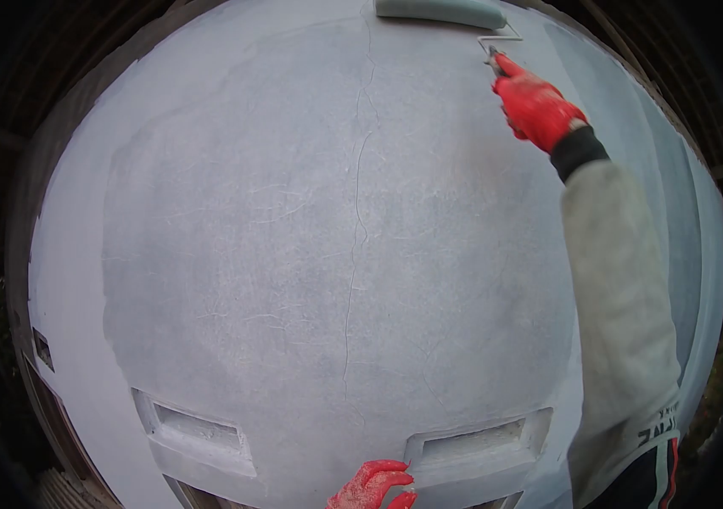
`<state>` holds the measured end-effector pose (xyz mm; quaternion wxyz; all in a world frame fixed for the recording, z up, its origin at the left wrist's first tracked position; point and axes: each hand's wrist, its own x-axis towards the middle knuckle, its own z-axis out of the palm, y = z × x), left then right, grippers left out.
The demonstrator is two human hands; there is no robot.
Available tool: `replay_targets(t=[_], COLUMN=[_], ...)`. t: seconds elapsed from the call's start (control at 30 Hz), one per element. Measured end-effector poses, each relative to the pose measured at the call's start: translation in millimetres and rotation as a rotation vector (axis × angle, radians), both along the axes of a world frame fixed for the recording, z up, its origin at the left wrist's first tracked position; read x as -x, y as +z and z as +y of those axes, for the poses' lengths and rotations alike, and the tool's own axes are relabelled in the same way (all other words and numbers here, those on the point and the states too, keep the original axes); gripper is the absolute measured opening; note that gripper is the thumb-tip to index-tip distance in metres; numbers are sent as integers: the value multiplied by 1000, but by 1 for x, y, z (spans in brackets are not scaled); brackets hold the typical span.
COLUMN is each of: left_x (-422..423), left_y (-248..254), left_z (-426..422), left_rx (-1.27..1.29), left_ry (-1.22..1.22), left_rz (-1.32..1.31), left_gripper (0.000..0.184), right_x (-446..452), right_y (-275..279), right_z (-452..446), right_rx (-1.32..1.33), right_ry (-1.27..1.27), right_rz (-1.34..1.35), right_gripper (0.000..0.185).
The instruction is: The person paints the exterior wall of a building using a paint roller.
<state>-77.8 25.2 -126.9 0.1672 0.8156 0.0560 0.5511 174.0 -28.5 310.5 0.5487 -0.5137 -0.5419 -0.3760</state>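
Note:
My right hand (538, 103), in a red glove, is raised at the upper right and closed round the handle of a paint roller (442, 11). The roller's long pale sleeve lies against the top of the wall (336, 254), and its bent wire frame shows between sleeve and handle. My left hand (374, 487), also in a red glove, is low at the bottom edge, partly cut off. Its fingers are bent but apart, with nothing visible between them. Just right of it is a recessed slot in the wall.
A thin crack runs down the middle of the wall, with a greyer patch around it inside whiter borders. Recessed slots are at the lower left (196, 427) and lower right (473, 441). A small dark opening (42, 349) sits at the far left. Dark roof beams show above.

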Motion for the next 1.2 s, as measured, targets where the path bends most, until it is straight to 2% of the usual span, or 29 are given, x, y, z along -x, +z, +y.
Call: replay_targets(t=[0.07,0.1,0.13,0.2,0.3,0.37,0.47,0.63,0.7,0.77,0.83,0.87,0.97,1.0,1.07,1.1,1.17,1.2], left_x=[-3,-6,-8,-14,-14,-10,-5,5,13,17,21,21,24,29,37,41,48,50], left_y=[-2,-1,0,6,11,9,7,11,6,1,1,3,4,2,-2,-4,-8,-10], left_z=[5,7,6,4,1,2,0,-3,-1,-1,-3,-6,-12,-13,-15,-16,-13,-13], left_rx=[-3,-23,-18,-18,-40,-59,-72,-59,-68,-86,-107,-91,-70,-66,-51,-43,-32,-24], left_ry=[-12,-11,-8,-30,-32,-44,-55,-23,-40,-42,-24,-13,6,11,0,-8,-14,-11], left_rz=[12,25,21,22,-19,-17,-10,-8,22,23,30,33,19,8,-14,-34,-40,-33], left_gripper=[23,23,23,23,23,24,25,25,26,26,26,26,26,26,26,26,25,25], right_x=[8,20,16,20,21,40,42,34,9,19,35,10,25,18,36,60,41,20], right_y=[-30,-36,-15,13,34,-5,-27,1,-18,-52,-42,-4,21,26,-5,-37,-45,-29], right_z=[-14,-18,-13,-8,10,-7,-5,11,8,-1,-6,6,12,16,5,-7,1,9], right_rx=[41,15,42,14,32,36,13,-15,-4,-76,8,40,-43,23,65,32,-34,-27], right_ry=[97,116,79,-31,48,296,308,95,-74,-233,-142,-200,-492,-520,-418,-279,-125,-218], right_rz=[96,186,49,-14,-1,156,152,-18,-117,-24,147,-62,-467,-460,-229,-15,94,-111], right_gripper=[35,35,35,34,34,37,42,46,46,47,19,29,22,26,34,39,45,45])
